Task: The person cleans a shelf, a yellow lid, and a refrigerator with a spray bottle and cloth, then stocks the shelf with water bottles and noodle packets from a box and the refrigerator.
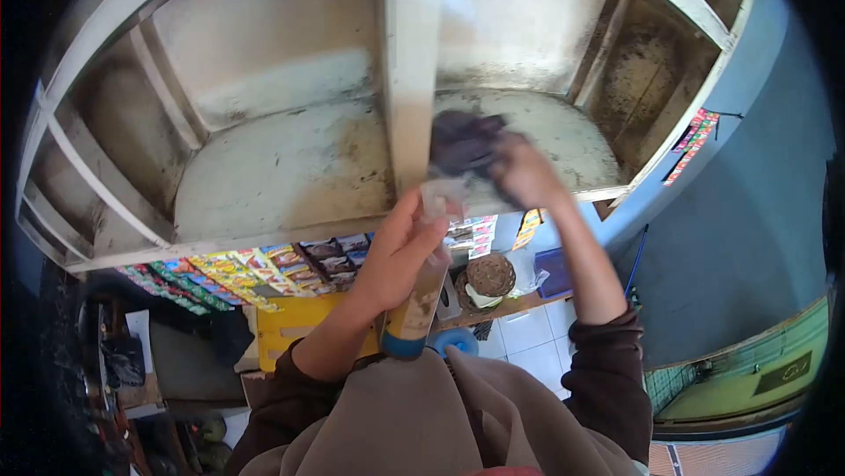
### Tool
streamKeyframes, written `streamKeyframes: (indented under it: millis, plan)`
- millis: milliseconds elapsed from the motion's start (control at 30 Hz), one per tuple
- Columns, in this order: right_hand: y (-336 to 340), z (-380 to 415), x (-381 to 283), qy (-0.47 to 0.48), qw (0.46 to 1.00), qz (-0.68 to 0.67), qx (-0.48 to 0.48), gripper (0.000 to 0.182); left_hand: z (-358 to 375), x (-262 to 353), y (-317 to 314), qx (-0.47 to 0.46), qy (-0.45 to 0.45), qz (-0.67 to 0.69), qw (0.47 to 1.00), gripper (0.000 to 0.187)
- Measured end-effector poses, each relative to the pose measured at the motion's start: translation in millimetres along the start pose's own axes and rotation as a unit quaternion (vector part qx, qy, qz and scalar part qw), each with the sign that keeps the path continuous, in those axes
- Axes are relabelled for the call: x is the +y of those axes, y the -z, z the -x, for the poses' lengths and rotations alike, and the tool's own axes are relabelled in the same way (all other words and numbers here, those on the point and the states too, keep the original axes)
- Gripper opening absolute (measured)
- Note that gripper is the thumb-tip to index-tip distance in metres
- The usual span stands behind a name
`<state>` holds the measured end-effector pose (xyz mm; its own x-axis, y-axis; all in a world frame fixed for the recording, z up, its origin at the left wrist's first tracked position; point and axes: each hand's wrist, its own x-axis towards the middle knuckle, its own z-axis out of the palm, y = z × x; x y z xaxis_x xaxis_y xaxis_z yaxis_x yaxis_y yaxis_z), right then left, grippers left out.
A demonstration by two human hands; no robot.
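Observation:
My left hand point(396, 256) is closed around the neck of a clear spray bottle point(414, 309), with its whitish translucent head point(444, 199) showing above the fingers. Blue colour fills the bottom of the bottle. Just to the right, my right hand point(526, 175) grips a dark, bunched cloth point(466, 140), both smeared by motion. The cloth lies over the stained floor of the right compartment of a white wooden shelf point(546, 133). How firmly it presses on the board cannot be seen.
An upright post point(412, 62) divides the shelf between my hands. Strips of colourful sachets point(255, 274) hang under its front edge. Below are a yellow panel point(295, 331), a round brown-topped container point(489, 275) and a blue round item point(458, 341). A blue-grey wall point(722, 238) stands to the right.

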<state>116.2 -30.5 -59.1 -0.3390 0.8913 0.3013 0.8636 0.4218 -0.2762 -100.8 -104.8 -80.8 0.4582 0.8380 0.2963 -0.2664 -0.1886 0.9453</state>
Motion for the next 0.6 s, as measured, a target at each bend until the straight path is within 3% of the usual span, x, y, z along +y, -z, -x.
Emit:
streamKeyframes:
  millis: [33, 100, 200, 333, 367, 433, 533, 600]
  plan:
    - [9, -4, 20, -0.036, 0.997, -0.068, 0.032, 0.031, 2, -2, 2, 0.021, -0.016, -0.020, 0.999, 0.034]
    - [-7, -16, 77, -0.167, 0.968, 0.121, 0.142, 0.034, 11, -7, 9, 0.029, -0.003, -0.023, 0.999, 0.034]
    - [-21, -5, 20, -0.193, 0.959, 0.172, 0.119, 0.037, 18, -9, 19, 0.039, 0.002, -0.012, 0.999, 0.035]
    - [-56, 44, -78, -0.124, 0.943, 0.079, 0.297, 0.045, 18, -8, 22, 0.068, -0.027, 0.046, 0.996, 0.030]
    - [-73, 49, -85, -0.126, 0.944, 0.080, 0.295, 0.045, 17, -9, 22, 0.067, -0.025, 0.048, 0.996, 0.030]
    - [-123, 54, -77, -0.112, 0.886, -0.009, 0.450, 0.053, 18, -12, 21, 0.069, -0.051, 0.015, 0.996, 0.036]
    - [-179, 58, -38, -0.036, 0.874, -0.053, 0.481, 0.050, 22, -5, 22, 0.069, -0.075, 0.079, 0.992, 0.031]
    - [-169, 56, -46, -0.019, 0.866, -0.054, 0.496, 0.041, 25, -1, 29, 0.087, -0.094, 0.061, 0.990, 0.032]
